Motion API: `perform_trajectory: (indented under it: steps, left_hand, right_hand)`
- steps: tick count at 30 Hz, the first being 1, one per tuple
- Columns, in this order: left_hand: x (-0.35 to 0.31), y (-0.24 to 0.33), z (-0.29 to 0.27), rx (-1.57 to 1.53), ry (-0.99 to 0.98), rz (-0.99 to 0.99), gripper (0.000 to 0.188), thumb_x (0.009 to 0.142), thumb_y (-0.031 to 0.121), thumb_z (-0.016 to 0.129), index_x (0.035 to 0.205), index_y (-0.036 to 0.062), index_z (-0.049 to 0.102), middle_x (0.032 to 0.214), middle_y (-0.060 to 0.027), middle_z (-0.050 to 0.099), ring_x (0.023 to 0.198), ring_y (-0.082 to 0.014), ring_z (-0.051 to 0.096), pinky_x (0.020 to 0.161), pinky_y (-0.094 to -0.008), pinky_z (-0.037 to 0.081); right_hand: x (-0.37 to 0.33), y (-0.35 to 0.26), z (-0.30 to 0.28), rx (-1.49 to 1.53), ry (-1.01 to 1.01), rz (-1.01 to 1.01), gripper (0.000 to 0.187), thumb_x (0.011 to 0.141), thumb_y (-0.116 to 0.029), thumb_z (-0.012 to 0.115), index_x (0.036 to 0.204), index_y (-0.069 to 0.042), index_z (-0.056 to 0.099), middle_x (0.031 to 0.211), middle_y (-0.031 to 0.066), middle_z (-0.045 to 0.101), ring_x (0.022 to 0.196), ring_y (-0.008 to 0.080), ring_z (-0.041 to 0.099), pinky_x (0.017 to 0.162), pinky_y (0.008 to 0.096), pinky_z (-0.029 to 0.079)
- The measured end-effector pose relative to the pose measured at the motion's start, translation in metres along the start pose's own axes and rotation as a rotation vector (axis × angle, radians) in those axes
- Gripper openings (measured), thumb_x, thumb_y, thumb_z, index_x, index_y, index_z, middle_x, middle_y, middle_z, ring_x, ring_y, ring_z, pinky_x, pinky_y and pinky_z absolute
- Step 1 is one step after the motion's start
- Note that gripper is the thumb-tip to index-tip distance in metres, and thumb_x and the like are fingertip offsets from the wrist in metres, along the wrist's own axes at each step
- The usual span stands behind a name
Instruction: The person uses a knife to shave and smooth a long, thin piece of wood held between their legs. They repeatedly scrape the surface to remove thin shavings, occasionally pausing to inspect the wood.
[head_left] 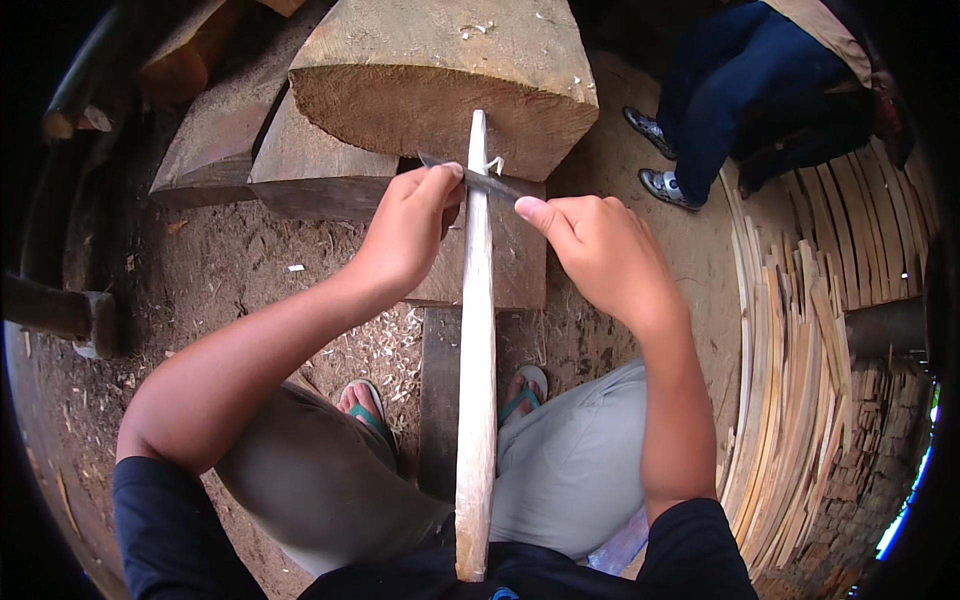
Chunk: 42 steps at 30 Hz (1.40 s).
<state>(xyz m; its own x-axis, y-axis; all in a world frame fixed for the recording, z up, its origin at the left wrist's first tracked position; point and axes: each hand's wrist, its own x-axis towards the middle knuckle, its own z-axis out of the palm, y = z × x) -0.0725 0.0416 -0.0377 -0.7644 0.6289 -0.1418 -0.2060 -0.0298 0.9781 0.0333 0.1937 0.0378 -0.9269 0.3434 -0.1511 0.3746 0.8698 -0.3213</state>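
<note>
A long pale wooden stick (477,330) runs from my lap away from me, its narrow far end against the cut face of a large wood block (430,105). Across the stick, near that end, lies a dark knife blade (490,183). My left hand (412,225) is closed, pinching the blade near its pointed end, left of the stick. On the other side my right hand (612,250) is wrapped round the knife's handle end, thumb toward the blade; the grip itself is mostly hidden. A thin curled shaving (495,165) sticks up just beyond the blade.
Thick cut timbers (225,130) lie at the far left. Long thin wooden strips (785,400) are piled at the right. Another person's legs in dark trousers (735,90) are at the far right. Wood shavings (375,365) litter the ground by my feet.
</note>
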Motion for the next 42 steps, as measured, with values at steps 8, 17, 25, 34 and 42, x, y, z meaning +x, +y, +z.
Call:
perform_trajectory:
  steps: [8, 17, 25, 34, 42]
  left_hand:
    - [-0.002, 0.004, 0.003, -0.052, 0.002, -0.065, 0.033, 0.100, 0.030, 0.044, 0.074, 0.0102, 0.050, 0.064, 0.0057, 0.037, 0.055, -0.0075, 0.029, 0.053, -0.0285, 0.025]
    - [0.011, -0.006, -0.004, 0.040, -0.002, 0.028, 0.032, 0.101, 0.033, 0.045, 0.074, 0.0153, 0.048, 0.063, 0.0085, 0.036, 0.054, -0.0054, 0.029, 0.050, -0.0271, 0.021]
    - [0.012, -0.002, -0.002, 0.002, 0.005, -0.024, 0.033, 0.102, 0.031, 0.043, 0.079, 0.0087, 0.052, 0.066, 0.0059, 0.038, 0.058, -0.0068, 0.032, 0.056, -0.0279, 0.026]
    - [0.017, 0.004, 0.002, -0.010, 0.032, -0.063, 0.034, 0.102, 0.033, 0.043, 0.084, 0.0060, 0.056, 0.069, 0.0041, 0.044, 0.060, -0.0075, 0.035, 0.057, -0.0273, 0.028]
    - [0.023, 0.010, 0.005, 0.040, 0.091, 0.009, 0.030, 0.099, 0.034, 0.047, 0.075, 0.0170, 0.047, 0.064, 0.0080, 0.036, 0.054, -0.0058, 0.031, 0.051, -0.0269, 0.024]
  right_hand:
    - [0.001, 0.005, 0.004, 0.020, 0.050, -0.019, 0.055, 0.100, -0.047, 0.049, 0.076, -0.001, 0.067, 0.068, 0.0229, 0.060, 0.068, 0.0434, 0.061, 0.065, 0.0475, 0.048]
    - [-0.002, 0.009, 0.007, -0.012, 0.034, -0.021, 0.051, 0.100, -0.047, 0.050, 0.079, -0.006, 0.072, 0.072, 0.0229, 0.065, 0.074, 0.0446, 0.065, 0.067, 0.0487, 0.052]
    - [0.004, 0.008, 0.009, 0.043, 0.035, -0.016, 0.056, 0.100, -0.048, 0.048, 0.077, -0.002, 0.071, 0.073, 0.0239, 0.066, 0.075, 0.0449, 0.066, 0.069, 0.0510, 0.052]
    - [0.009, 0.010, 0.006, 0.045, 0.044, 0.016, 0.056, 0.100, -0.050, 0.046, 0.079, -0.003, 0.071, 0.076, 0.0244, 0.067, 0.080, 0.0470, 0.065, 0.073, 0.0520, 0.052]
    - [0.017, 0.010, 0.002, 0.092, 0.014, 0.035, 0.059, 0.099, -0.051, 0.047, 0.075, -0.001, 0.067, 0.077, 0.0233, 0.067, 0.083, 0.0451, 0.066, 0.077, 0.0509, 0.051]
